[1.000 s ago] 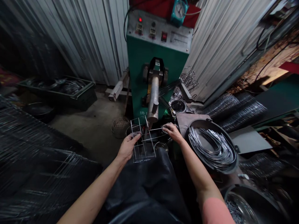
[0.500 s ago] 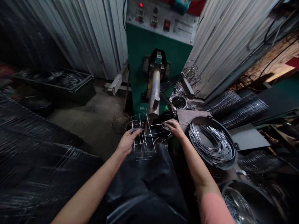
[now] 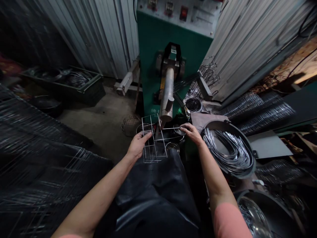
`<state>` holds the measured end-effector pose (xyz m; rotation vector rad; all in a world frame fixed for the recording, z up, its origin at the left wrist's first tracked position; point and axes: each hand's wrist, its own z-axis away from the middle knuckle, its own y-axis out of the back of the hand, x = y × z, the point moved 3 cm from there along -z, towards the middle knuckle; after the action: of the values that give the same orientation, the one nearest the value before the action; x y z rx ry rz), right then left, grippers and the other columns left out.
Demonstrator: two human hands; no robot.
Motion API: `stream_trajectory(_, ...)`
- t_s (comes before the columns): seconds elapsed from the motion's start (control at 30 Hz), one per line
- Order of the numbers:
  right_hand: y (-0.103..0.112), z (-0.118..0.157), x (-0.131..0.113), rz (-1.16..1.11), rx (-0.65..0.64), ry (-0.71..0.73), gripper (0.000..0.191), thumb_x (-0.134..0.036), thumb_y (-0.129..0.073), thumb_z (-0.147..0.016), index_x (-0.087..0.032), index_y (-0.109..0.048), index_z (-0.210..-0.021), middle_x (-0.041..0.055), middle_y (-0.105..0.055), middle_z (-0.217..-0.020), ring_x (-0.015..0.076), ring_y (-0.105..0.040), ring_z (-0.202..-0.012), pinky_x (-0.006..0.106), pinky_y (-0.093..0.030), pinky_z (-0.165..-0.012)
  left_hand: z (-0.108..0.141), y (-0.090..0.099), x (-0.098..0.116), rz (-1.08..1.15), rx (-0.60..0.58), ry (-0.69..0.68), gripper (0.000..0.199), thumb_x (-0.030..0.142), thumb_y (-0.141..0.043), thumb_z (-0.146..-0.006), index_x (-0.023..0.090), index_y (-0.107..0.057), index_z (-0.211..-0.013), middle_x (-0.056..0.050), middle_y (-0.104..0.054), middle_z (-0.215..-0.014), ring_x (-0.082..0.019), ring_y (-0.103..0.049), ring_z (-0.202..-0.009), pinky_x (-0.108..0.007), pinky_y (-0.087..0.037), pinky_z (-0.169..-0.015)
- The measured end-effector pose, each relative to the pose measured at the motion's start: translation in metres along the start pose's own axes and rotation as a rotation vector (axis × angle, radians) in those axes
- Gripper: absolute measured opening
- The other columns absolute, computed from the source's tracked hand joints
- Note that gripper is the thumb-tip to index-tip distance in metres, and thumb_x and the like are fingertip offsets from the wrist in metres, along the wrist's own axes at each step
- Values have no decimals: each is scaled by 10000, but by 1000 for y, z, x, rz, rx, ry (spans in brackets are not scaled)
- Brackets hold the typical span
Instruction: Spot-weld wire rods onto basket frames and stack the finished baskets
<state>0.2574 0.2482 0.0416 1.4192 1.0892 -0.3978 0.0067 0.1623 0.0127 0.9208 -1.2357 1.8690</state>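
My left hand (image 3: 138, 144) is closed on the left side of a small wire rack (image 3: 155, 144), a frame of thin bright rods held over my lap. In my right hand (image 3: 190, 131) a thin metal wire (image 3: 170, 128) is pinched near its right end. The wire runs leftward to the rack's upper right part, just under the tip of the electrode arm (image 3: 166, 112). That arm juts out from a green welding machine (image 3: 158, 36). Whether the tip touches the wire, I cannot tell.
On the right, a round pan (image 3: 252, 165) holds a bundle of bent wires (image 3: 230, 153). Below it stands a metal bowl (image 3: 257, 215) with small pieces. Stacked wire grids (image 3: 37, 172) fill the left. A green bin (image 3: 84, 92) sits on the floor behind. A dark apron (image 3: 156, 198) covers my lap.
The view has tilted down and shifted slightly left, so the machine and pan appear higher and farther right. Both hands keep their holds on the rack and the wire.
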Motion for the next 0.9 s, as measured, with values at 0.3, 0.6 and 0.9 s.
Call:
stream_trajectory(0.3, -4, 2, 5, -54, 2, -37, 274, -454, -587, -764, -196, -676, -796, 38, -628, -852, 192, -547, -872, 329, -412, -826, -1, 0, -1, 14, 1, 12, 375, 359, -816, -475, 150, -682, -756, -8, -661, -716, -120, -566, -679, -276, -428, -708)
stream_trajectory(0.6, -8, 6, 8, -117, -1, -69, 245, -425, -593, -748, -193, -665, -780, 36, -626, -829, 192, -552, -863, 321, -412, -819, -1, -1, 0, 20, 4, -2, 359, 351, -822, -464, 153, -689, -733, -15, -673, -733, -122, -575, -706, -267, -429, -728)
stream_trajectory(0.9, -6, 4, 10, -144, -46, -94, 261, -427, -594, -736, -177, -658, -780, 28, -615, -808, 175, -557, -811, 296, -426, -767, -2, 0, 1, 21, -17, 43, 376, 344, -826, -453, 146, -687, -740, -16, -674, -704, -126, -579, -666, -275, -434, -706)
